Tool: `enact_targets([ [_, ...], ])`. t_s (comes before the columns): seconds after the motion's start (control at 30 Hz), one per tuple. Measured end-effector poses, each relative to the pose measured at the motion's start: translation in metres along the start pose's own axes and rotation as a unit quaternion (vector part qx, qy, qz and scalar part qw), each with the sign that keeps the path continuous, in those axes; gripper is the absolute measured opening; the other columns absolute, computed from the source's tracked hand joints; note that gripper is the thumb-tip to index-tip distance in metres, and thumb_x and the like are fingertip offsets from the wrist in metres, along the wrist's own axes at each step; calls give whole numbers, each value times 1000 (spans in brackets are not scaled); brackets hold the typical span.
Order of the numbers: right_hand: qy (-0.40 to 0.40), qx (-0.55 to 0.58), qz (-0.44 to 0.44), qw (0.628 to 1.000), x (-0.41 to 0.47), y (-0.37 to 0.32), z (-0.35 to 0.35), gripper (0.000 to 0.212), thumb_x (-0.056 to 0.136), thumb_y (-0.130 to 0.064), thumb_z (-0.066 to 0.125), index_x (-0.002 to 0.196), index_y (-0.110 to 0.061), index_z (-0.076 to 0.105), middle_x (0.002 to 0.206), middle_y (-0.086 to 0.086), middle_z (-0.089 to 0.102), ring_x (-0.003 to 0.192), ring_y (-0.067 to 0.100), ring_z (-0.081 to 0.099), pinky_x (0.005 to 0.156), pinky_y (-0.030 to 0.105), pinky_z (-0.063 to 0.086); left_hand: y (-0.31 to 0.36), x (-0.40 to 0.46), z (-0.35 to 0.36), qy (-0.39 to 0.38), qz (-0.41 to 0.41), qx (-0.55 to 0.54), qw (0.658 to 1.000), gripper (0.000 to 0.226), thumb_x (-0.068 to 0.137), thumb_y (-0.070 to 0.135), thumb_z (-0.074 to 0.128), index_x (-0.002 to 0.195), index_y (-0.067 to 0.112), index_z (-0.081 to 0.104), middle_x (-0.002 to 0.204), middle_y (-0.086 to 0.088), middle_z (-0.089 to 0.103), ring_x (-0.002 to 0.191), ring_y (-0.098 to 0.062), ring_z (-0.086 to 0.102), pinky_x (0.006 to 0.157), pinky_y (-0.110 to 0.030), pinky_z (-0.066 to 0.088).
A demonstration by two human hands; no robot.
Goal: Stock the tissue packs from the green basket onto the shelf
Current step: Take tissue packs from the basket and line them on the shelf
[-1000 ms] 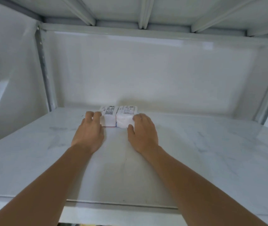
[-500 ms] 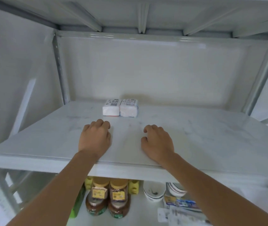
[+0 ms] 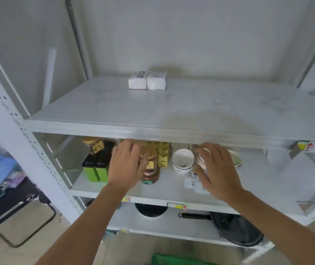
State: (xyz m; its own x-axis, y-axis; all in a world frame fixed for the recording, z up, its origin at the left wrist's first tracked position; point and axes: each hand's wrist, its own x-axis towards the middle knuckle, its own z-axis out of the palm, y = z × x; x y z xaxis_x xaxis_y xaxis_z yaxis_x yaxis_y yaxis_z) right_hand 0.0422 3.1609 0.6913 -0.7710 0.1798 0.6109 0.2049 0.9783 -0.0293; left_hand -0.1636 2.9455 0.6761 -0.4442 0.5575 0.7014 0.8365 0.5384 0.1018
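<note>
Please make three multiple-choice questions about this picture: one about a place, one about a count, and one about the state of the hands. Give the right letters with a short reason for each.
1. Where do the tissue packs stand?
A. at the back of the top shelf
B. among the bowls
C. on the floor

2. How many tissue packs are on that shelf?
A. one
B. two
C. four

3. What do the left hand and right hand hold?
A. one pack each
B. a jar
C. nothing

Answers:
1 A, the packs stand near the rear wall.
2 B, two packs stand side by side, touching.
3 C, both hands are open and empty, below the shelf edge.
</note>
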Motion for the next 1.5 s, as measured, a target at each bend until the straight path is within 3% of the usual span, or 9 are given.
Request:
enact_targets([
  [0.3, -311, -40, 132, 940, -176, 18, 62, 48, 94, -30, 60, 137, -9, 55, 137, 16, 56, 122, 37, 55, 105, 49, 44, 51, -145, 71, -305, -58, -29, 950, 38, 97, 35, 58, 126, 12, 60, 126, -14, 57, 111, -39, 56, 93, -50, 47],
  [0.5, -513, -43, 254, 819, -282, 30, 86, 50, 94, -32, 55, 141, -15, 47, 142, 14, 49, 129, 37, 50, 107, 45, 41, 78, -233, 113, -478, -107, -20, 871, 45, 101, 40, 51, 139, 17, 51, 140, -13, 50, 127, -35, 52, 105, -50, 41],
  [0.67, -628, 9, 349, 696, -355, 44, 121, 39, 98, -31, 50, 133, -14, 49, 135, 15, 46, 124, 37, 47, 99, 46, 45, 84, -287, 156, -628, -137, -21, 765, 51, 102, 48, 44, 144, 19, 46, 146, -13, 48, 132, -34, 47, 107, -51, 39],
  [0.77, -641, 99, 425, 632, -382, 40, 151, 12, 95, -22, 53, 90, -11, 55, 101, 12, 51, 93, 29, 53, 74, 36, 42, 93, -303, 186, -680, -185, -91, 703, 48, 103, 46, 45, 142, 18, 48, 143, -13, 55, 121, -28, 54, 98, -43, 44],
  [0.83, -624, 157, 484, 593, -397, 32, 173, 20, 94, -15, 53, 75, -13, 49, 79, 9, 47, 75, 24, 47, 63, 33, 32, 98, -317, 206, -709, -194, -127, 666, 44, 105, 42, 46, 140, 17, 51, 143, -12, 57, 116, -26, 56, 90, -35, 42],
  [0.97, -623, 221, 513, 547, -434, 23, 231, 22, 99, -16, 51, 78, -13, 47, 91, 11, 48, 86, 24, 45, 76, 34, 34, 103, -353, 258, -756, -153, -117, 626, 39, 106, 40, 46, 135, 17, 57, 145, -12, 56, 128, -31, 55, 89, -33, 39],
  [1.13, -611, 244, 527, 538, -483, 16, 304, 21, 95, -12, 53, 75, -12, 44, 86, 13, 43, 78, 23, 42, 69, 36, 27, 112, -414, 313, -735, -171, -137, 641, 34, 104, 36, 47, 131, 20, 59, 142, -11, 59, 125, -32, 57, 95, -38, 45],
  [1.33, -613, 230, 530, 538, -551, 11, 394, 34, 93, -12, 52, 65, -18, 34, 68, 5, 36, 63, 19, 36, 62, 36, 25, 120, -506, 372, -765, -195, -152, 595, 34, 106, 36, 49, 133, 18, 57, 139, -13, 61, 111, -28, 58, 85, -34, 41],
  [1.5, -614, 246, 515, 545, -605, 12, 459, 32, 94, -11, 51, 64, -15, 38, 64, 6, 33, 59, 18, 34, 62, 34, 23, 119, -564, 421, -761, -213, -156, 593, 34, 106, 33, 51, 134, 14, 58, 137, -14, 64, 113, -30, 63, 86, -34, 44],
])
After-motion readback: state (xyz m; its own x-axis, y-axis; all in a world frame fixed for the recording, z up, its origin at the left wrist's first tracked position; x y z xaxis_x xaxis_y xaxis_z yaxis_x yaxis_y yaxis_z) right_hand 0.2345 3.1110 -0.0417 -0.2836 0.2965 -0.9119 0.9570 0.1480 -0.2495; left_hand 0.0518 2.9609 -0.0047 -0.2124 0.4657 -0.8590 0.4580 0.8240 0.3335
